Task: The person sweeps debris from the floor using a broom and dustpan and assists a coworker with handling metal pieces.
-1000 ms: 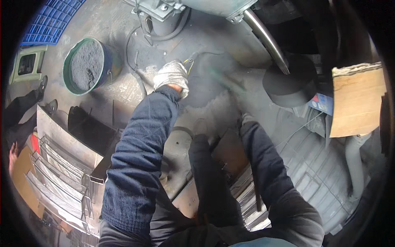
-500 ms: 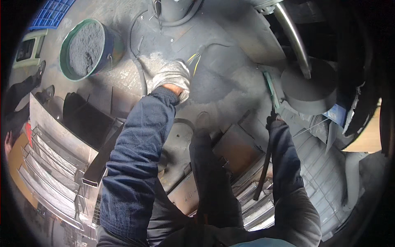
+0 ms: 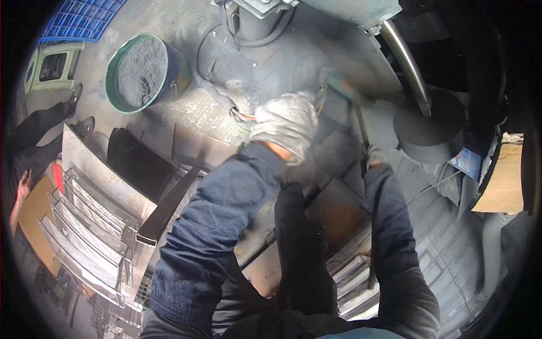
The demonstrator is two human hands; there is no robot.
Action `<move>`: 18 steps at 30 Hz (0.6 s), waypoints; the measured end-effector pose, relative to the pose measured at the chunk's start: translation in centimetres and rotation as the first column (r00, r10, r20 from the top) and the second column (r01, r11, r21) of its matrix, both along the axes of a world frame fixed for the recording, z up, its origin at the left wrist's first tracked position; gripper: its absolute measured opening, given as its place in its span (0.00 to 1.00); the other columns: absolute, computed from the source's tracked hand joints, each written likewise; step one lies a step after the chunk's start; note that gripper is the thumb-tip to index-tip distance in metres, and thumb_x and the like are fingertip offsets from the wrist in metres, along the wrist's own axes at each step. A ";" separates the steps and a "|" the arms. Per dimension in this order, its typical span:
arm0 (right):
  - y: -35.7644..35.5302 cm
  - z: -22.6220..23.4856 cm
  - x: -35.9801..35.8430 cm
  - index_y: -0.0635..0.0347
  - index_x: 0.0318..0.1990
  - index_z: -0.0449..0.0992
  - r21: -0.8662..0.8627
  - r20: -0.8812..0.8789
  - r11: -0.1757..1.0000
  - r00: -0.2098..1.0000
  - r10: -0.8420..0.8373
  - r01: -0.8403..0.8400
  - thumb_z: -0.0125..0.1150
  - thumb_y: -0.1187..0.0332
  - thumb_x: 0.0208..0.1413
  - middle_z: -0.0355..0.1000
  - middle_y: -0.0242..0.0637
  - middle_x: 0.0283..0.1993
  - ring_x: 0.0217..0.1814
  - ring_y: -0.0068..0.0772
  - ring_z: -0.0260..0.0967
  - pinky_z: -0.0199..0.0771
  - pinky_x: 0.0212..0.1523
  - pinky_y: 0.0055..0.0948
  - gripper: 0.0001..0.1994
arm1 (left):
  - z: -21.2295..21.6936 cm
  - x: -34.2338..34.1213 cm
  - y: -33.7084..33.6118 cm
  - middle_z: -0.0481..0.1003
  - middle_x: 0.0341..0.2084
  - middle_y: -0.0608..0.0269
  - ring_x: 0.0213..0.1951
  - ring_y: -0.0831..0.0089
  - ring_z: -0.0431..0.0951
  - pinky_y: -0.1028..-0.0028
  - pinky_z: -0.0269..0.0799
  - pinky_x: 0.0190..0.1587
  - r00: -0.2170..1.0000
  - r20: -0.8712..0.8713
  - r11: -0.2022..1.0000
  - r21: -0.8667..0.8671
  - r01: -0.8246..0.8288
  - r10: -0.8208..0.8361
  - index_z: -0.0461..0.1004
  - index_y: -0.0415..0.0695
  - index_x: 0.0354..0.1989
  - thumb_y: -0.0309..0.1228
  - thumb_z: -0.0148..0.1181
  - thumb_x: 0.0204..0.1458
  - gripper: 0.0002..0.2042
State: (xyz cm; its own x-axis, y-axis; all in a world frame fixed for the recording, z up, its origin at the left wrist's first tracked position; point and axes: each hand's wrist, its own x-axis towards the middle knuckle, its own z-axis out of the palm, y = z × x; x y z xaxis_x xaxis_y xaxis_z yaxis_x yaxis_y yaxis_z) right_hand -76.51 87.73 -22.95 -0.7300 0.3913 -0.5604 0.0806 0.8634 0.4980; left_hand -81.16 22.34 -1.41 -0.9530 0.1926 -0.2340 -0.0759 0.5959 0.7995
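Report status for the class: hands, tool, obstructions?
Left hand closed around coloured wires. Right hand gripping long-handled tool, green head blurred. Grey cable near left hand, possibly obstructing.

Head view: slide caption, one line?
Gloved left hand holds a cable; right hand grips a green-headed tool; bucket of grey powder at upper left.

One bucket (image 3: 176, 72), apparently one long-handled tool (image 3: 361, 124)

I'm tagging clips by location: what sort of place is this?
Probably a metalworking workshop, judging by the round green bucket of grey powder, shiny cylindrical metal rod and curved wire-mesh racks.
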 end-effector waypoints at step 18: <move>-22.5 11.3 15.4 0.47 0.48 0.80 -0.544 0.313 0.335 0.556 -0.770 0.770 0.56 0.44 0.66 0.66 0.31 0.20 0.16 0.35 0.65 0.59 0.15 0.38 0.19 | -12.4 7.5 -6.6 0.83 0.37 0.51 0.42 0.57 0.85 0.60 0.82 0.43 0.726 0.590 0.660 -0.393 0.640 -0.353 0.83 0.43 0.41 0.29 0.60 0.59 0.08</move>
